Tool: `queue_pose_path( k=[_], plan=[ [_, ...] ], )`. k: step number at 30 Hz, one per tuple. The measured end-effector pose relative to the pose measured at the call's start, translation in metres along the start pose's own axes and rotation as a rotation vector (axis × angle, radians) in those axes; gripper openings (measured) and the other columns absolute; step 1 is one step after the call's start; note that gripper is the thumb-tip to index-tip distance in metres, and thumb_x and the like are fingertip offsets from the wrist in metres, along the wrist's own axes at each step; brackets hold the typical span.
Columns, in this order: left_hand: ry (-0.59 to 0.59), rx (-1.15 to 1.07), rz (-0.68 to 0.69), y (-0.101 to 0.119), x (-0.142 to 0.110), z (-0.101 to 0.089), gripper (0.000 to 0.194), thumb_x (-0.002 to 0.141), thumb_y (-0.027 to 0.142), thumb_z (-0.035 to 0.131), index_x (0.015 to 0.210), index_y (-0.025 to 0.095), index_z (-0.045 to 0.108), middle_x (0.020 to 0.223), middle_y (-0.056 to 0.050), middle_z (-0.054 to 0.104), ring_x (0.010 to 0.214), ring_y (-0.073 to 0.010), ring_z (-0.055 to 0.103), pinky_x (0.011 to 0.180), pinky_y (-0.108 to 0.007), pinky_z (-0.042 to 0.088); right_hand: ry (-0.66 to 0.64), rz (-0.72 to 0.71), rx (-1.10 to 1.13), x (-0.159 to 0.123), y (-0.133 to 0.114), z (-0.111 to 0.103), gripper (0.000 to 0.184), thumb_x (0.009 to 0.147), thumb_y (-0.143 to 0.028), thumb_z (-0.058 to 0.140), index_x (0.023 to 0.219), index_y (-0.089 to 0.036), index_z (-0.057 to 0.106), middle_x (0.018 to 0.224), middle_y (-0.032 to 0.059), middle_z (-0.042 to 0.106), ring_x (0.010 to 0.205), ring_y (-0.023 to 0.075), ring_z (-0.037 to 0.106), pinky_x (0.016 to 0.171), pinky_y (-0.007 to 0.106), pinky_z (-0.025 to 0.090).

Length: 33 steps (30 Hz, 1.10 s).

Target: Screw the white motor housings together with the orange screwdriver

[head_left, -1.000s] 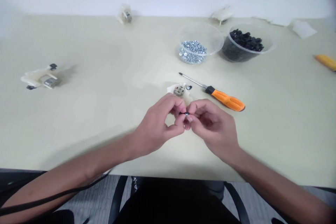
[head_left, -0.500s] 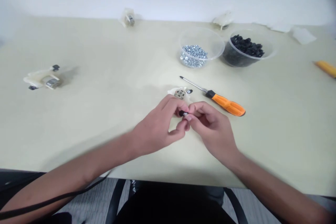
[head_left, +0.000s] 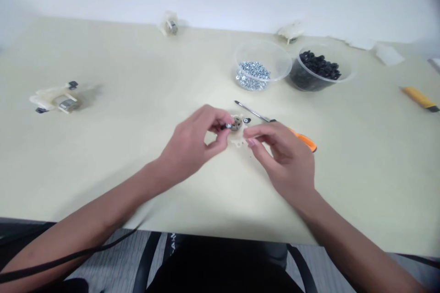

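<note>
My left hand (head_left: 202, 135) pinches a small black plastic piece (head_left: 224, 126) with a silver screw (head_left: 228, 126) in it, just over the left side of a cream-white plastic housing (head_left: 236, 137). This housing lies on the table with a round, holed motor end (head_left: 237, 123) facing up, and a second black piece with a screw (head_left: 247, 120) sits at its upper right. At the housing's right edge is my right hand (head_left: 278, 155), thumb and forefinger slightly apart with nothing visible between them. Behind that hand lies an orange-handled screwdriver (head_left: 256, 112), its handle partly hidden.
A clear tub of silver screws (head_left: 254, 75) and a tub of black pieces (head_left: 318, 71) stand beyond the screwdriver. Similar housings lie at the left (head_left: 58, 100) and back (head_left: 171, 24), (head_left: 291, 32). A yellow-handled tool (head_left: 419, 99) lies far right.
My hands have moved apart. The left hand carries the black piece with the screw up and left to the housing; the right hand has let go of it and shifted slightly right.
</note>
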<state>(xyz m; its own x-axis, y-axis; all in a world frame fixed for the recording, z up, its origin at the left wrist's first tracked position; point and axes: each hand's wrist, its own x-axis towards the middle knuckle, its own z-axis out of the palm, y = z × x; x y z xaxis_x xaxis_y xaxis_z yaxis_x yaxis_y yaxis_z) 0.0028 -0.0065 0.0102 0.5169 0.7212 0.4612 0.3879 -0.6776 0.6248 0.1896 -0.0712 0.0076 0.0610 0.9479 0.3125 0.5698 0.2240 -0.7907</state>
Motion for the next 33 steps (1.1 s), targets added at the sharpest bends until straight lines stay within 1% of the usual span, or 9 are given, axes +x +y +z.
queue_pose_path(
  k=[1,3,5,7,10,13,17,26,33],
  plan=[
    [0.012,-0.012,-0.044,-0.003,0.002,-0.002,0.014,0.087,0.013,0.057,0.100,0.019,0.059,0.094,-0.001,0.066,0.081,-0.0096,0.065,0.069,-0.019,0.053,0.017,-0.111,-0.120,0.002,0.004,0.001,0.021,0.089,-0.026,0.063,0.110,-0.023,0.065,0.107,0.0073,0.068,0.097,0.0205,0.064,0.085,0.038,0.053],
    [0.008,-0.025,-0.097,-0.013,0.002,-0.004,0.012,0.088,0.016,0.058,0.099,0.019,0.062,0.093,-0.001,0.068,0.080,-0.0106,0.066,0.068,-0.020,0.052,-0.003,-0.273,-0.323,0.007,0.012,0.006,0.044,0.087,-0.030,0.065,0.129,-0.022,0.055,0.128,0.0138,0.059,0.121,0.0283,0.054,0.102,0.048,0.045],
    [-0.020,-0.028,-0.137,-0.024,-0.002,-0.002,0.012,0.087,0.018,0.059,0.098,0.019,0.064,0.093,-0.002,0.069,0.080,-0.0114,0.066,0.069,-0.021,0.053,-0.076,-0.321,-0.431,0.012,0.019,0.012,0.060,0.087,-0.036,0.065,0.141,-0.021,0.044,0.144,0.0174,0.046,0.137,0.0330,0.039,0.111,0.054,0.036],
    [-0.029,-0.053,-0.193,-0.033,-0.006,0.001,0.012,0.087,0.019,0.059,0.098,0.018,0.064,0.094,-0.003,0.071,0.081,-0.0120,0.067,0.071,-0.022,0.054,-0.149,-0.300,-0.456,0.014,0.025,0.018,0.061,0.090,-0.037,0.061,0.145,-0.022,0.039,0.149,0.0169,0.040,0.142,0.0324,0.033,0.113,0.054,0.033],
    [-0.063,-0.081,-0.244,-0.039,-0.010,0.003,0.014,0.088,0.021,0.059,0.099,0.018,0.066,0.095,-0.003,0.072,0.083,-0.0126,0.066,0.074,-0.023,0.054,-0.202,-0.243,-0.422,0.015,0.031,0.023,0.054,0.093,-0.034,0.056,0.144,-0.023,0.041,0.142,0.0138,0.047,0.138,0.0277,0.040,0.112,0.048,0.037],
    [-0.130,-0.088,-0.284,-0.037,-0.008,0.000,0.015,0.090,0.024,0.057,0.099,0.019,0.067,0.096,-0.002,0.072,0.084,-0.0124,0.065,0.076,-0.023,0.052,-0.178,-0.221,-0.404,0.015,0.032,0.023,0.053,0.092,-0.036,0.059,0.141,-0.024,0.045,0.133,0.0113,0.053,0.129,0.0260,0.047,0.109,0.045,0.041],
    [-0.187,-0.086,-0.314,-0.036,-0.006,-0.002,0.014,0.090,0.024,0.057,0.098,0.020,0.068,0.094,-0.001,0.071,0.082,-0.0119,0.064,0.074,-0.023,0.051,-0.151,-0.199,-0.405,0.016,0.032,0.023,0.053,0.090,-0.036,0.061,0.140,-0.023,0.047,0.125,0.0104,0.057,0.122,0.0258,0.051,0.106,0.043,0.044],
    [-0.180,-0.059,-0.245,-0.040,-0.007,0.000,0.014,0.090,0.023,0.058,0.097,0.020,0.069,0.092,0.000,0.070,0.078,-0.0099,0.062,0.070,-0.021,0.048,-0.133,-0.219,-0.423,0.018,0.033,0.025,0.054,0.089,-0.037,0.062,0.139,-0.020,0.049,0.121,0.0108,0.059,0.117,0.0251,0.054,0.103,0.041,0.045],
    [-0.153,-0.024,-0.195,-0.041,-0.010,0.004,0.011,0.088,0.022,0.060,0.096,0.019,0.068,0.089,-0.001,0.067,0.076,-0.0098,0.061,0.070,-0.022,0.049,-0.128,-0.224,-0.425,0.019,0.032,0.025,0.052,0.089,-0.037,0.063,0.137,-0.021,0.050,0.120,0.0105,0.060,0.116,0.0254,0.054,0.101,0.042,0.045]
  ],
)
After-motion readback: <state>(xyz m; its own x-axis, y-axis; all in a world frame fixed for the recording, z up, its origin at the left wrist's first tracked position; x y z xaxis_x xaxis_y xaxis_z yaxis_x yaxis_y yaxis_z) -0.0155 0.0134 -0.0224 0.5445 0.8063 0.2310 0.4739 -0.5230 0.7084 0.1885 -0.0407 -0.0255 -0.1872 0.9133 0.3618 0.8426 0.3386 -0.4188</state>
